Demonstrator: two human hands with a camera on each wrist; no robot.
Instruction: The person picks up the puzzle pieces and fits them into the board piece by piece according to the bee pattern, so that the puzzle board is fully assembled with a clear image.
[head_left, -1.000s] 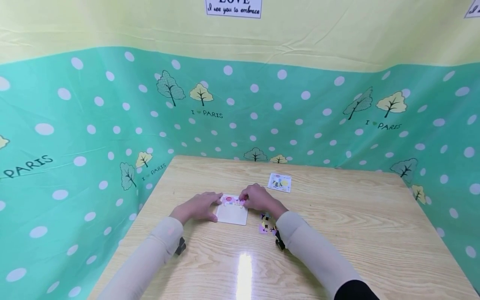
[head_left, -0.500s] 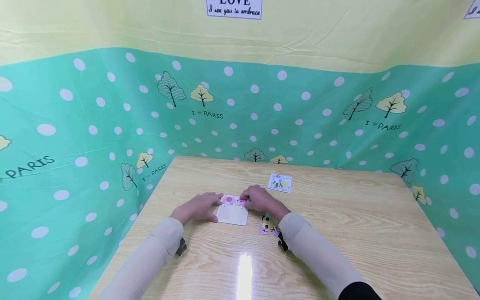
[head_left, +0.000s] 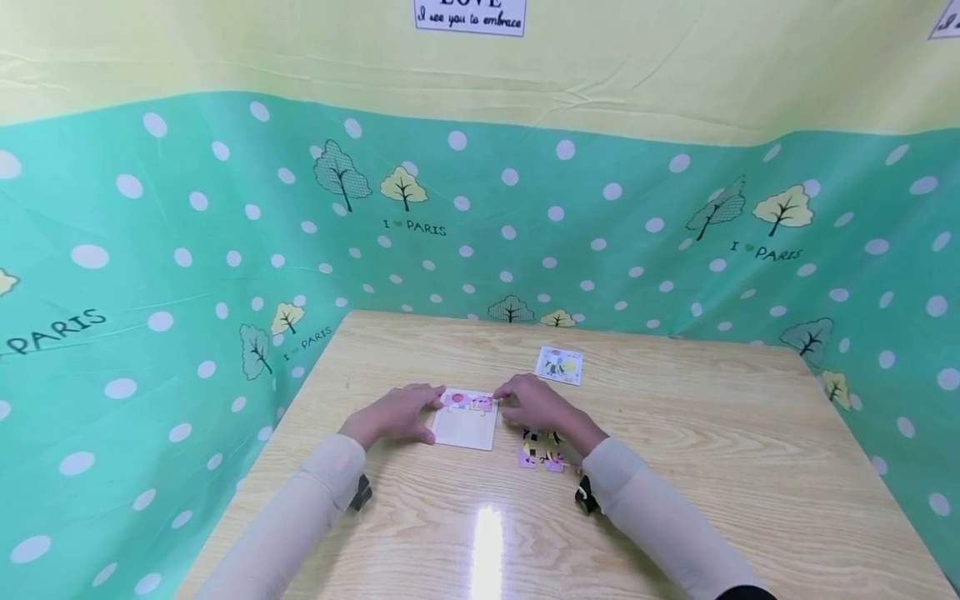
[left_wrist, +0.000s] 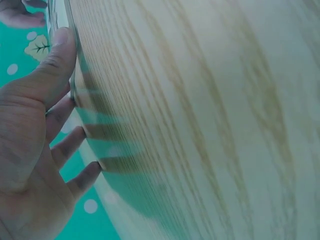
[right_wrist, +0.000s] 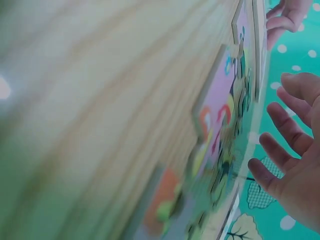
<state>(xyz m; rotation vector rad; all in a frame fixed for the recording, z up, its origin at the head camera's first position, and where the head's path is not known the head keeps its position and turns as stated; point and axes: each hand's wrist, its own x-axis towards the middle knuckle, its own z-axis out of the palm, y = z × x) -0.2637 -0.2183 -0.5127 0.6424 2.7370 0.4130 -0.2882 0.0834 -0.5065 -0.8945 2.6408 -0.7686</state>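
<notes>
A shallow puzzle board (head_left: 463, 432) lies on the table, with pink puzzle pieces (head_left: 480, 403) along its far side and bare wood nearer me. My left hand (head_left: 397, 414) rests against the board's left side. In the left wrist view, its thumb (left_wrist: 61, 45) lies at the board's edge and the other fingers are spread, touching the table. Just off the board's far right corner is my right hand (head_left: 538, 405); the right wrist view shows its fingers (right_wrist: 282, 122) loosely spread, holding nothing. Loose pieces (head_left: 531, 455) lie under and in front of the right wrist.
Beyond the right hand lies a picture card (head_left: 559, 366) with a bee-like figure. The wooden table (head_left: 712, 433) runs back to a green dotted cloth (head_left: 600, 225). Black wrist devices (head_left: 362, 493) hang below both wrists, the right one beside the loose pieces.
My right hand has let go of the pink piece in the board's far right corner and moved right. More of that piece and the loose pieces now shows. My left hand stays put.
</notes>
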